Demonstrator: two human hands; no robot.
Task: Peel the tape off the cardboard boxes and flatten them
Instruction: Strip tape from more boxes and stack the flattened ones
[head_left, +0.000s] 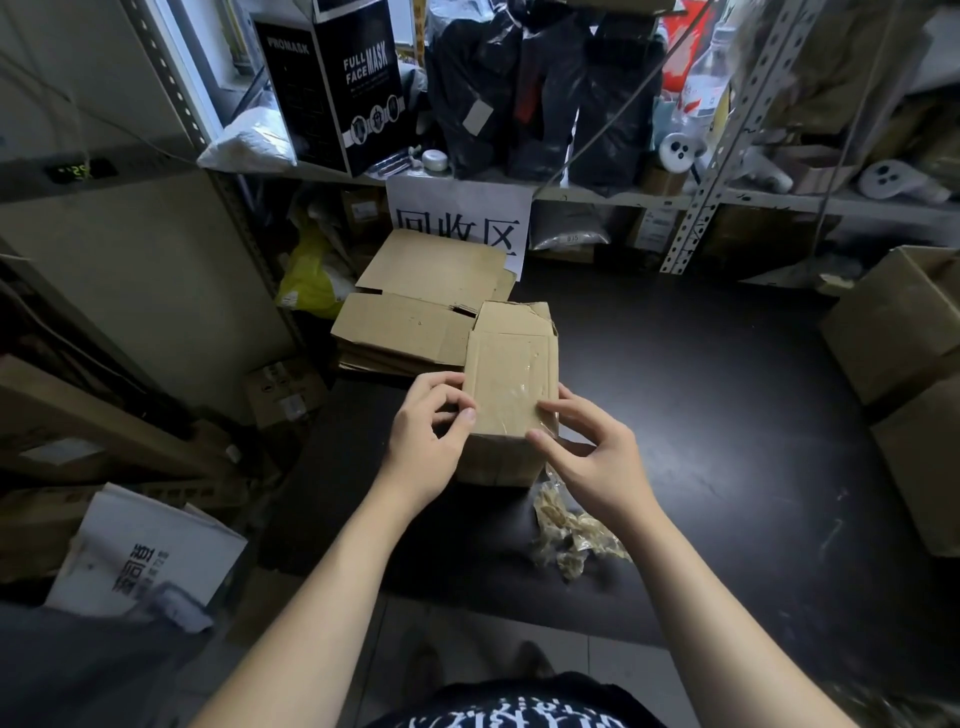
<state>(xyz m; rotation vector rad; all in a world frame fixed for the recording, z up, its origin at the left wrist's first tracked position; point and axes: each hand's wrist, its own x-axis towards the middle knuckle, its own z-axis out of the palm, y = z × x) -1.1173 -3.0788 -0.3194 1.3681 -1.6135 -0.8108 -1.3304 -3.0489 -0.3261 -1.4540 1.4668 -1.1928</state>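
Crumpled wad of tape (576, 535): on the dark tabletop (727, 426), nearer than the cardboard box (511, 395) and slightly to its right; left hand (426, 436): fingers curled round the box's near left corner, gripping it; right hand (587, 462): thumb and forefinger pinching the box's near right corner, remaining fingers loosely spread; cardboard box: standing on the tabletop between both hands, glossy clear tape (519, 374) across its top face, far flap torn; stack of flattened cardboard (410, 325): against the box's far left side; paper sign (462, 223): beyond the box, hanging from a shelf edge; black mask carton (337, 78): on that shelf, far left of the box.
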